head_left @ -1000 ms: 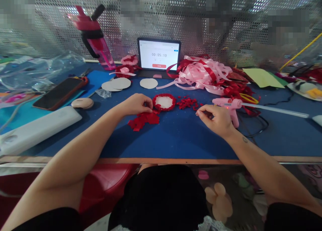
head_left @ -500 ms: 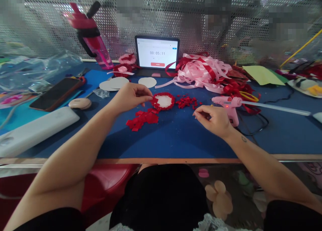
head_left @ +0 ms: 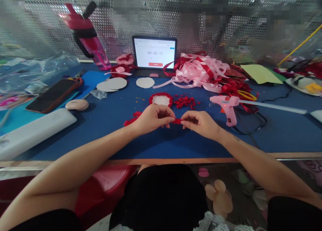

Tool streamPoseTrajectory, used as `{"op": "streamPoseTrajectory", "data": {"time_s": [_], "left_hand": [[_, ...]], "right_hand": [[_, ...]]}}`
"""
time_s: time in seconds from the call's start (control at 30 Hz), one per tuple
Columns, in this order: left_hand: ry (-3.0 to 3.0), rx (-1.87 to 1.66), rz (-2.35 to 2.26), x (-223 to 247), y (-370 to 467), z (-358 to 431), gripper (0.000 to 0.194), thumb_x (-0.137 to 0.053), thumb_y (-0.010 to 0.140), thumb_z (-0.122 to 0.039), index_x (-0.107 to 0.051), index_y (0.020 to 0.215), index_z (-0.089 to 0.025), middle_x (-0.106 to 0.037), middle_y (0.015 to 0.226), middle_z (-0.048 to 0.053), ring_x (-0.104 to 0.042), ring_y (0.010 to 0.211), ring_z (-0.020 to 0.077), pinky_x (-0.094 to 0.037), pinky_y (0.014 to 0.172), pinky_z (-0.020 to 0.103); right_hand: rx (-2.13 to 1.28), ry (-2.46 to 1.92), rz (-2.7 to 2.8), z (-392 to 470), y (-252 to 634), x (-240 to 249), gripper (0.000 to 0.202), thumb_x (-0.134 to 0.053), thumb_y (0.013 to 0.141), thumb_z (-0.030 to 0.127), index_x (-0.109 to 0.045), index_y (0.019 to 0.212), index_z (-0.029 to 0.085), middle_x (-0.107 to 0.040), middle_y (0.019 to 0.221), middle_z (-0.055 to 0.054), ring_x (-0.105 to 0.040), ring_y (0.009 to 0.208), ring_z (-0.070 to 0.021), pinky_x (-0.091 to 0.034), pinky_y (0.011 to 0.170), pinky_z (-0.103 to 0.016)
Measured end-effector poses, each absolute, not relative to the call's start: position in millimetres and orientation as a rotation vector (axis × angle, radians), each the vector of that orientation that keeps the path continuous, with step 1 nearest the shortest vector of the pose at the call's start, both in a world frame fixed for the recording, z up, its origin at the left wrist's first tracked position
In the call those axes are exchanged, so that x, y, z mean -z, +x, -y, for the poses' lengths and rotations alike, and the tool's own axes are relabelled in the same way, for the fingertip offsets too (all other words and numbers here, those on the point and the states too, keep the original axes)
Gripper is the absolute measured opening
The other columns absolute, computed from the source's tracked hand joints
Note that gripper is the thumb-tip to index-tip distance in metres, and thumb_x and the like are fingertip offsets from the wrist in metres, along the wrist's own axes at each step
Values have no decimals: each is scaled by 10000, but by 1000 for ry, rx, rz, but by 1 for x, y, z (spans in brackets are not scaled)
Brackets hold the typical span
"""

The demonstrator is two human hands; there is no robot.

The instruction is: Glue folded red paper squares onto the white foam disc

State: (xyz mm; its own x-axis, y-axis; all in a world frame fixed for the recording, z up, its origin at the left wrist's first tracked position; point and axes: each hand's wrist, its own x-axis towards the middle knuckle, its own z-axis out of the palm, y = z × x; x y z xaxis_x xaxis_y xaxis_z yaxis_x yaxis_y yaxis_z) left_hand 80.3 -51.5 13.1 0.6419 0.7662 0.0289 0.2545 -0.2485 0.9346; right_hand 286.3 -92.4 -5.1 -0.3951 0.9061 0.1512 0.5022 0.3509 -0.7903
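A small piece of red ribbon (head_left: 177, 121) is stretched between my two hands, just above the blue table top. My left hand (head_left: 156, 119) pinches its left end, and my right hand (head_left: 200, 123) pinches the right end. Behind my fingers lies a round white disc (head_left: 161, 100) edged with red ribbon pieces. To its right is a heap of small folded red pieces (head_left: 185, 102). Flat red ribbon pieces (head_left: 131, 120) lie under and beside my left hand, partly hidden by it. A pink glue gun (head_left: 228, 111) with a clear glue stick rests right of my right hand.
At the back stand a tablet (head_left: 155, 53) showing a timer and a pink bottle (head_left: 92, 46). Pink and red ribbons (head_left: 201, 70) pile up beside the tablet. White discs (head_left: 145, 82), a phone (head_left: 54, 94) and a long white device (head_left: 37, 133) lie to the left.
My left hand has moved right and nearer, away from the disc's edge, while my right hand has come left. Both now meet at the red ribbon piece.
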Motion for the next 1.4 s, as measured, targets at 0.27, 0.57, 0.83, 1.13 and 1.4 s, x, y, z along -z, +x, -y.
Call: {"op": "streamPoseTrajectory", "data": {"time_s": [0.27,0.57,0.83,1.13,1.4], "left_hand": [[2431,-652,-1007,-6,72,48,154,-539,770,-220,-662,843,-166,-665,747,13,-609,647,110,-487,627,214],[3191,-714,-1007,4,68,51,239,-434,876,-263,-660,878,-183,-648,881,47,-592,816,170,-502,648,264],[3206,-479,-321,1,94,66,441,-412,885,-485,-598,1076,-133,-598,1157,82,-524,1006,222,-483,870,342],[3226,-259,-551,7,116,85,526,-391,868,-541,-589,1014,-76,-627,988,138,-545,935,260,-492,788,372],[3154,-457,-544,17,111,87,505,-335,899,-509,-568,1045,-86,-569,1160,144,-503,998,250,-476,848,366]], "right_hand": [[-599,-1255,2330,87,312,-3,132,-353,912,273,-443,852,197,-550,745,14,-504,616,-95,-372,614,-237],[168,-1513,2738,91,324,-5,113,-379,912,241,-467,862,191,-568,852,-3,-563,744,-128,-256,500,-237],[473,-1515,2791,85,312,0,146,-373,926,240,-492,907,157,-589,854,-46,-580,739,-158,-171,468,-249],[540,-1428,2778,77,311,8,143,-372,928,234,-487,897,156,-590,851,-50,-584,739,-151,-191,469,-243],[432,-1447,2728,76,315,10,165,-344,937,248,-481,906,162,-589,873,-42,-586,763,-148,-237,499,-242]]}}
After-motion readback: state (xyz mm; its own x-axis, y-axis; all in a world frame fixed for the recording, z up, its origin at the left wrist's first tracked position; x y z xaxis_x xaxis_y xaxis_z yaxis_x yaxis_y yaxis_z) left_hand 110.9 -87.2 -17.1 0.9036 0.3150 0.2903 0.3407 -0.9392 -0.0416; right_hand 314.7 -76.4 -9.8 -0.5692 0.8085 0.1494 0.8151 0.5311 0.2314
